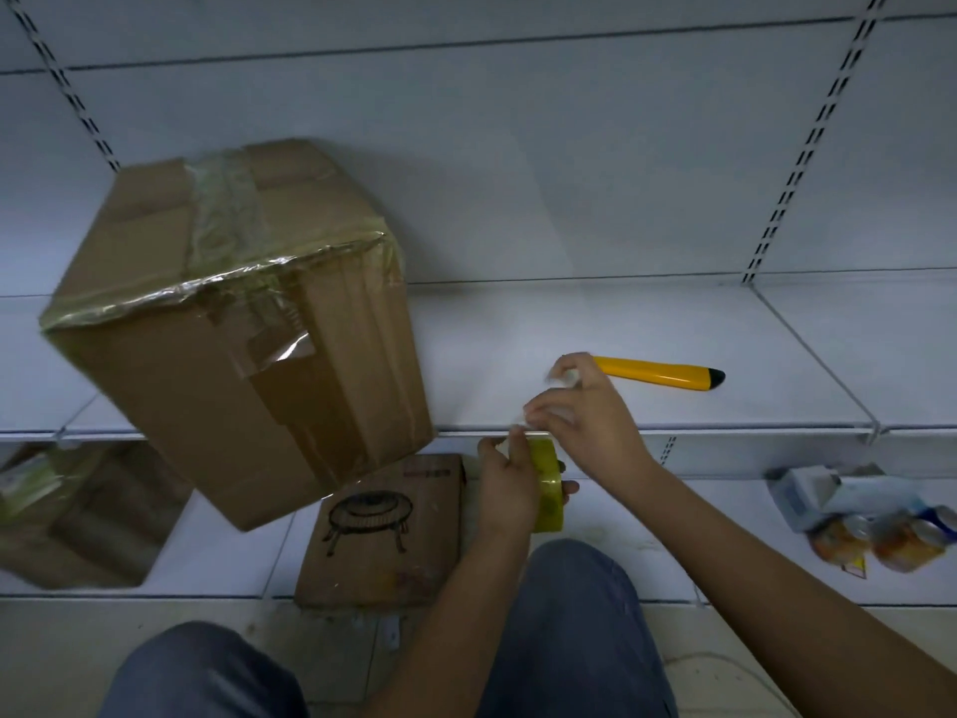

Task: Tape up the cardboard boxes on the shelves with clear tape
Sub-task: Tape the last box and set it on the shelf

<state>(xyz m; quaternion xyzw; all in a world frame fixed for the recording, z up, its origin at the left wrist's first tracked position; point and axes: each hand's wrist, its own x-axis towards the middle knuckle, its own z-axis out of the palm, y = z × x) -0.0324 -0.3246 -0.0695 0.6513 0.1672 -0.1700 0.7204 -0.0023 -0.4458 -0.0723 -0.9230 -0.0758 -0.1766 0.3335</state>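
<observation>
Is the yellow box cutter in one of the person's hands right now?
No, the yellow cutter lies on the shelf behind the right hand, which picks at the tape roll.

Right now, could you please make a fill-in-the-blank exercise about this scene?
1. The left hand holds a roll of ____.
2. The utility knife on the shelf has a ____ body.
3. The right hand pinches the loose ____ of the tape.
4. The big box overhangs the shelf's ____ edge.

Answers: tape; yellow; end; front

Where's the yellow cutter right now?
In the head view, the yellow cutter lies flat on the white shelf, right of centre, just beyond the right hand and well right of the taped box.
</observation>
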